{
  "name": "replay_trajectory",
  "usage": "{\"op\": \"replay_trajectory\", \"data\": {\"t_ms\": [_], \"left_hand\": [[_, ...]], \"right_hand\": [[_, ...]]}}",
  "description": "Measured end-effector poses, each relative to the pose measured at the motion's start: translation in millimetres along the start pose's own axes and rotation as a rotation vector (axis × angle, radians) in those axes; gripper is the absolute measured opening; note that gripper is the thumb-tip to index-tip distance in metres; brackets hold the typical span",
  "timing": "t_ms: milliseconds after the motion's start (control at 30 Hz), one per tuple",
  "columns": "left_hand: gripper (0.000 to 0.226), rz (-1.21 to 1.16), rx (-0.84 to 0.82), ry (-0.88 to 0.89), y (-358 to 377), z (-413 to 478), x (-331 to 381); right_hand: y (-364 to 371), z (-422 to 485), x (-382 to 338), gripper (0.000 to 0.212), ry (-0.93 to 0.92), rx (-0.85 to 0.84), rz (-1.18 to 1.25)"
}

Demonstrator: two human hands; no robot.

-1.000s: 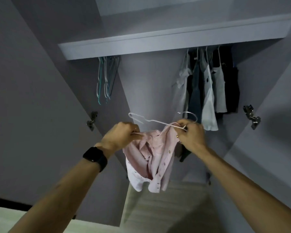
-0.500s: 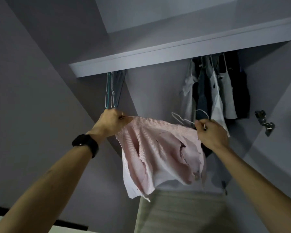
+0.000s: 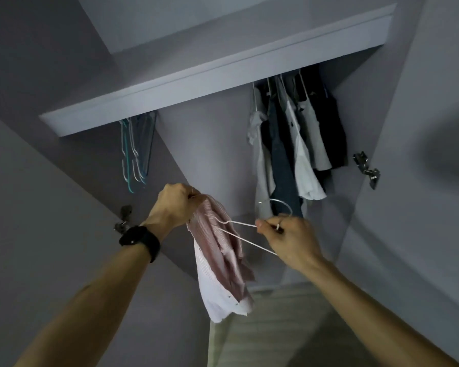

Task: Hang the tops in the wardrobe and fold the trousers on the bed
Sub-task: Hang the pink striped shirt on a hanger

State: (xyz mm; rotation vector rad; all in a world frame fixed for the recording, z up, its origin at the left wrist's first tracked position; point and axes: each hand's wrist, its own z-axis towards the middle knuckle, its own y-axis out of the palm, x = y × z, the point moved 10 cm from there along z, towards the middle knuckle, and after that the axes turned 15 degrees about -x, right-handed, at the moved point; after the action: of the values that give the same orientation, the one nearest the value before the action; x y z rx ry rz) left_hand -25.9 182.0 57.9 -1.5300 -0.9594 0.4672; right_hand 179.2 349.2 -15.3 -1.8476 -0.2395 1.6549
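1. Grips the pink shirt [image 3: 220, 260] by its top edge in the curled left hand [image 3: 175, 207], in front of the open wardrobe [image 3: 210, 144], apparently to present a shoulder.
2. Pinches the white wire hanger [image 3: 243, 224] at its neck with the right hand [image 3: 289, 239], one end tucked into the fabric.
3. Holds both forearms raised, hands near each other, below the hung clothes [image 3: 289, 144].

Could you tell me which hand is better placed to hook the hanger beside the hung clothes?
Probably right: the right hand holds the white hanger by its neck below the hung clothes; the left hand grips the pink shirt.
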Motion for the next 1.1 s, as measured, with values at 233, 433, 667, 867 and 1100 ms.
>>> {"op": "replay_trajectory", "data": {"t_ms": [233,433,667,867,1100], "left_hand": [[0.022,-0.092,0.117,-0.009,-19.7,-5.5,8.7],[0.023,-0.107,0.197,0.114,-26.8,-22.0,24.0],[0.019,-0.102,0.072,0.111,-13.5,-38.5,5.0],[0.02,-0.057,-0.006,0.227,14.1,-58.3,27.9],[0.036,0.077,0.167,0.243,-20.9,-69.7,36.9]], "right_hand": [[18.4,45.2,-32.9,0.046,0.008,-0.139,-0.253],[61.2,70.0,-45.9,0.043,0.016,-0.252,-0.246],[55.9,77.0,-40.2,0.04,0.036,-0.139,0.088],[79.2,70.9,-39.3,0.016,0.096,-0.151,0.409],[30.9,88.9,-84.0,0.021,-0.069,-0.114,0.325]]}}
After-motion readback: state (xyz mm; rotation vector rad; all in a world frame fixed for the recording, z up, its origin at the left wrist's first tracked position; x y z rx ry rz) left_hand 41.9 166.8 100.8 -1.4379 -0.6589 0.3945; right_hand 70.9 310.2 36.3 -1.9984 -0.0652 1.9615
